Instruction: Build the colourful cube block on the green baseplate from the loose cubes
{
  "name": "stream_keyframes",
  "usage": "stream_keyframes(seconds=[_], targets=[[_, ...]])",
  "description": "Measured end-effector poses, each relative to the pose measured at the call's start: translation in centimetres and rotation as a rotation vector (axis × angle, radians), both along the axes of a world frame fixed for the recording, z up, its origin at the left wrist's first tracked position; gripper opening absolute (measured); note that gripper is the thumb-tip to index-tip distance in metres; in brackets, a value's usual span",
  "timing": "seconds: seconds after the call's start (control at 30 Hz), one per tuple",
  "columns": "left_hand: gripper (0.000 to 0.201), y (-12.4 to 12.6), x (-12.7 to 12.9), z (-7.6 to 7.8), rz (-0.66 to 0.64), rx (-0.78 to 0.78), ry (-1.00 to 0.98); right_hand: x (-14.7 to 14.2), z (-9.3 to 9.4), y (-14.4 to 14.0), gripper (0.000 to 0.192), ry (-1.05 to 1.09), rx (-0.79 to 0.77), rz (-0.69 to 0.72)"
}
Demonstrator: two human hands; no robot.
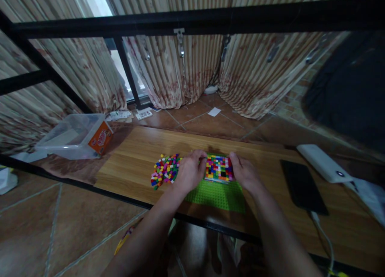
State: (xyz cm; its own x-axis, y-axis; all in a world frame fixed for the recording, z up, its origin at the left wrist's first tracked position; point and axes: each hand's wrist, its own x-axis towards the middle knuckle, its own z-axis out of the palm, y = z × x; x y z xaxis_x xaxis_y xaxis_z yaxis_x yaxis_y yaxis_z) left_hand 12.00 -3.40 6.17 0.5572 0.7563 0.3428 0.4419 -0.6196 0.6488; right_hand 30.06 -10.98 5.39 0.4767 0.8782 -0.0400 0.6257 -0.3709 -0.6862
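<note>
Pinching opposite edges of a colourful brick panel [219, 167], the left hand [191, 169] and right hand [245, 172] hold it on or just over the green board [217, 197], near loose bricks [165, 169].

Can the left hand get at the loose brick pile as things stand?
Probably yes: the left hand is beside the loose brick pile, with nothing visible between them. It is at the colourful brick panel, though, so would likely have to leave that first.
</note>
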Motion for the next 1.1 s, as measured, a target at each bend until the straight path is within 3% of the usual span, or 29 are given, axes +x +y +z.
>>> stream_keyframes(seconds=[0.47,1.1], targets=[[0.017,0.4,5.4,0.6,-0.085,0.064,0.150,0.2,0.2,-0.2,0.069,0.091,0.065,0.020],[0.020,1.4,7.0,-0.5,-0.153,-0.272,-0.073,0.8,-0.1,0.0,0.068,0.170,0.113,-0.012]])
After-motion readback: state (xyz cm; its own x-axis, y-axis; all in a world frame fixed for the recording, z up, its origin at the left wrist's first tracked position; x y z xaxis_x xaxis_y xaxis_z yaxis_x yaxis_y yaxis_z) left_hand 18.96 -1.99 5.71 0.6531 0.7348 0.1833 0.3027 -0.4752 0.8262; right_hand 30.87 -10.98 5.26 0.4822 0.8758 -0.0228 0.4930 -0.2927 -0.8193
